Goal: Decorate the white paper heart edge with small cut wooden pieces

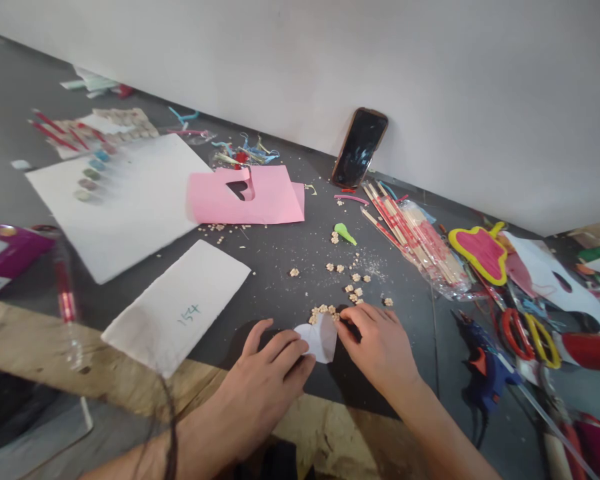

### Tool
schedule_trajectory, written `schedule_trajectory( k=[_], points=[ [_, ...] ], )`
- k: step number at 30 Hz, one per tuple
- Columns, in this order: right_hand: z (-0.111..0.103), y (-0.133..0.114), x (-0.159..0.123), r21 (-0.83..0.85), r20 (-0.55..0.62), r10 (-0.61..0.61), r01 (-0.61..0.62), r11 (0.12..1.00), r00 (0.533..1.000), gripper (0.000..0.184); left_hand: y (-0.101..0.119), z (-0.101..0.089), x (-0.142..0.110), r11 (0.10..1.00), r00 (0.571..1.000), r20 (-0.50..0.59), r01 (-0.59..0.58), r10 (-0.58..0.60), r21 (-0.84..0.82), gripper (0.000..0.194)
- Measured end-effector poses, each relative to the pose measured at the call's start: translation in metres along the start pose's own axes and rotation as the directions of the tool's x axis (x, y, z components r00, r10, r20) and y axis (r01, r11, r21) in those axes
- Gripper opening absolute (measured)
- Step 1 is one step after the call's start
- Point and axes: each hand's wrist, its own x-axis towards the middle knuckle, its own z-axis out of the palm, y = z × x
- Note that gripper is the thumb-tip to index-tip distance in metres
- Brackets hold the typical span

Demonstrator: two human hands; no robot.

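— While the left hand (265, 373) curled over that folded white paper (321, 340), how did it look from up here?

— Fingers half closed, gripping the paper's near side, forearm angled in low over the black tabletop (275, 280). The right hand (377, 347) reached in from the other side, fingers bunched at the far edge. Whether they pinched paper or a flower, I couldn't tell!

— And those tiny wooden flowers (324, 313)?

— About a dozen crowded right against the paper's top edge, with more scattered beyond, too many to count exactly.

— Any containers?

— Two! One clear plastic bag (433, 257) packed with red-striped wooden sticks, and a magenta box (10, 260) at the far left.

— Tools?

— One blue hot glue gun (485, 370) and two pairs of scissors, red-handled (516, 333) and yellow-handled (543, 340), all off to the right.

— What else lay out there?

— One pink sheet (273, 197) with a heart cut-out, a white card (120, 207) bearing about six paint dabs, a white slip (177, 310) marked 154, and one phone (359, 148) leaning against the wall.
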Motion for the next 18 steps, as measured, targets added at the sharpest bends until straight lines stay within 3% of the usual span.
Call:
schedule_trajectory(
  k=[12,18],
  points=[
    [0.0,-0.001,0.001,0.032,0.027,0.038,-0.039,0.999,0.999,0.012,-0.001,0.01,-0.003,1.0,0.999,-0.046,-0.008,0.009,0.021,0.017],
    [0.002,-0.002,0.0,0.025,-0.014,0.034,-0.034,0.999,0.999,0.01,-0.001,0.011,-0.004,1.0,0.997,-0.07,-0.015,0.017,0.027,0.018]
  ],
)
